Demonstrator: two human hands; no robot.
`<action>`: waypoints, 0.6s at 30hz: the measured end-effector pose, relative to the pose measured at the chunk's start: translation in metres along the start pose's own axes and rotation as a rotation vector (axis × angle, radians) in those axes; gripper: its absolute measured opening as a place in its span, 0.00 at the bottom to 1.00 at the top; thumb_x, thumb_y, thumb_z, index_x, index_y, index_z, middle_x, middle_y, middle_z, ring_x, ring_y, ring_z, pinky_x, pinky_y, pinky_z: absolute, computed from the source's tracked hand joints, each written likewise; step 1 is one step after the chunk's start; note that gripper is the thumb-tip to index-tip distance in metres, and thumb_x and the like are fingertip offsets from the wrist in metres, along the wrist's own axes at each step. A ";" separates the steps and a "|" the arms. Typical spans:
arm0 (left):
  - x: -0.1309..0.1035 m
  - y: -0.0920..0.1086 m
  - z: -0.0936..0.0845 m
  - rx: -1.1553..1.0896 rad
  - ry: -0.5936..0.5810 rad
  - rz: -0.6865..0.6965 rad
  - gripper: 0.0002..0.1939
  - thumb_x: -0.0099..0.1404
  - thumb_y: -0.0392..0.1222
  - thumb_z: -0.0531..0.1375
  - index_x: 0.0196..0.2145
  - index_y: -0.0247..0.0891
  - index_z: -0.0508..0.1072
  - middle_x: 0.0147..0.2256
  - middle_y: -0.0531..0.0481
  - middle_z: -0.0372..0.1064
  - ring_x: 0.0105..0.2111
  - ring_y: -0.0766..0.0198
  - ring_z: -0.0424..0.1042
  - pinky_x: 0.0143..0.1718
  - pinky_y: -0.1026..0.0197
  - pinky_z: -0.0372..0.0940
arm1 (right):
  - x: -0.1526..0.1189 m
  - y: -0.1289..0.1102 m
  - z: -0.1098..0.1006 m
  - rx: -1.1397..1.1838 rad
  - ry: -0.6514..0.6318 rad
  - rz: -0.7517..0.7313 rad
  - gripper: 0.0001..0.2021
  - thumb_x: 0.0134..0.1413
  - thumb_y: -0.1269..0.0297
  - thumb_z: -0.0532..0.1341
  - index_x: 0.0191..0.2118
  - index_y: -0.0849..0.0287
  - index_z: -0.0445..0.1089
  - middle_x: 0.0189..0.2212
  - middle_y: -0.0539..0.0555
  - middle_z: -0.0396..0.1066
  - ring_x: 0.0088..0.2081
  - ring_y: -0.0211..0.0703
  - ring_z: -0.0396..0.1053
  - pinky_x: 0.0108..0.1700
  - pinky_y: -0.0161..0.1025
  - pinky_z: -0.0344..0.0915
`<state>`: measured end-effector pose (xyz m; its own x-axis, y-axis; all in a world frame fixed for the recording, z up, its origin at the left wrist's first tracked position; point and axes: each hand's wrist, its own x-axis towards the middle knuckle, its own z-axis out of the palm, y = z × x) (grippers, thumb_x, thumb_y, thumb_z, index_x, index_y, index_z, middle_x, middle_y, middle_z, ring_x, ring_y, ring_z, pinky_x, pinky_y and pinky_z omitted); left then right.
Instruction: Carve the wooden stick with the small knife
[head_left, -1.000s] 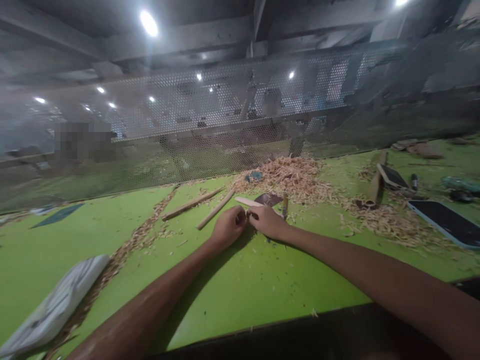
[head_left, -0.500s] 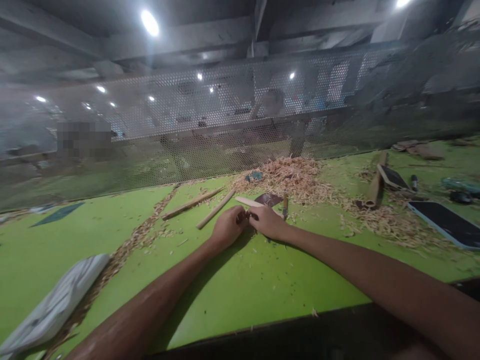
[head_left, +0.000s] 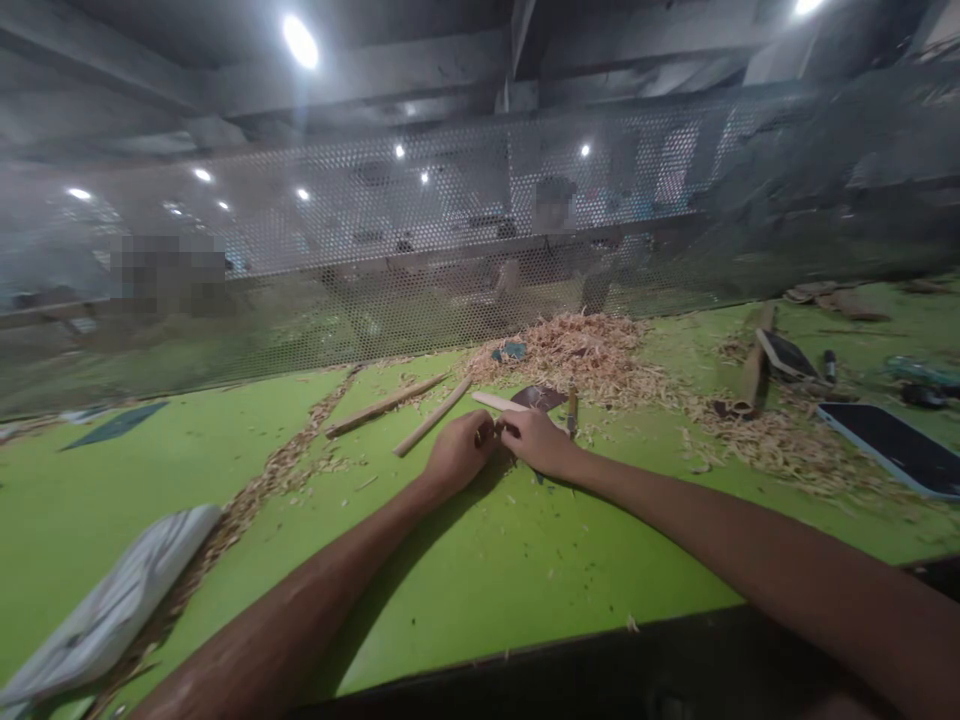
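My left hand (head_left: 459,450) and my right hand (head_left: 540,443) meet over the green table (head_left: 480,610), fingertips almost touching. Both are closed with fingers curled in a pinch; whatever lies between the fingertips is too small or hidden to make out. Just beyond my right hand lies a pale smoothed wooden stick (head_left: 495,402), partly covered by that hand. Behind it are a dark brown flat piece (head_left: 538,397) and a small tool with a wooden handle (head_left: 573,408). Left of my left hand rest a light wooden stick (head_left: 433,417) and a darker, rougher one (head_left: 386,405).
Wood shavings (head_left: 585,350) are heaped before a perforated screen (head_left: 435,250); people are behind it. At right lie a phone (head_left: 896,448), a second phone-like device (head_left: 786,355) and a hollow tube (head_left: 752,380). A white striped cloth bundle (head_left: 112,610) lies front left.
Both hands stay in nearly the same place, fingertips together, with only slight finger movement. Behind the screen, a person has shifted a little.
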<state>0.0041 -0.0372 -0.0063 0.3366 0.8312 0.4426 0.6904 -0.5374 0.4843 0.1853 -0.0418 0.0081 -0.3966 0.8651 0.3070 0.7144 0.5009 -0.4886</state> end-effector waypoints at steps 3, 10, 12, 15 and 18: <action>0.000 0.000 0.000 0.006 0.011 0.003 0.06 0.65 0.30 0.62 0.31 0.37 0.72 0.29 0.51 0.71 0.29 0.63 0.65 0.32 0.63 0.55 | 0.001 0.003 0.002 0.006 0.000 -0.025 0.08 0.66 0.72 0.59 0.34 0.62 0.72 0.32 0.54 0.72 0.33 0.38 0.64 0.35 0.35 0.54; 0.000 0.001 -0.001 0.034 0.011 -0.013 0.05 0.63 0.31 0.63 0.31 0.38 0.71 0.28 0.53 0.69 0.29 0.63 0.64 0.32 0.63 0.54 | 0.002 0.006 0.005 -0.003 0.018 -0.057 0.06 0.65 0.72 0.59 0.36 0.63 0.73 0.34 0.55 0.74 0.34 0.39 0.65 0.37 0.35 0.56; 0.000 0.000 -0.001 0.030 0.005 -0.013 0.05 0.63 0.30 0.62 0.31 0.38 0.71 0.28 0.53 0.69 0.29 0.63 0.64 0.32 0.63 0.54 | 0.001 0.004 0.004 -0.009 0.030 -0.016 0.07 0.65 0.72 0.59 0.35 0.63 0.73 0.34 0.55 0.74 0.33 0.38 0.65 0.35 0.35 0.56; 0.000 -0.001 -0.001 0.019 -0.003 -0.007 0.06 0.63 0.29 0.60 0.31 0.38 0.71 0.29 0.52 0.70 0.29 0.63 0.65 0.31 0.63 0.54 | 0.000 0.001 0.002 0.002 0.032 0.026 0.08 0.65 0.72 0.59 0.34 0.63 0.73 0.32 0.55 0.73 0.31 0.38 0.64 0.33 0.35 0.55; 0.000 0.000 -0.001 0.006 -0.014 0.006 0.06 0.63 0.29 0.60 0.31 0.38 0.71 0.30 0.51 0.72 0.30 0.63 0.67 0.31 0.63 0.56 | -0.001 -0.001 0.001 0.005 0.032 0.014 0.08 0.65 0.73 0.59 0.33 0.63 0.74 0.30 0.54 0.72 0.30 0.37 0.64 0.32 0.34 0.55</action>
<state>0.0031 -0.0375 -0.0056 0.3497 0.8298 0.4349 0.6918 -0.5418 0.4773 0.1843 -0.0427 0.0072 -0.3677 0.8707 0.3265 0.7168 0.4891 -0.4970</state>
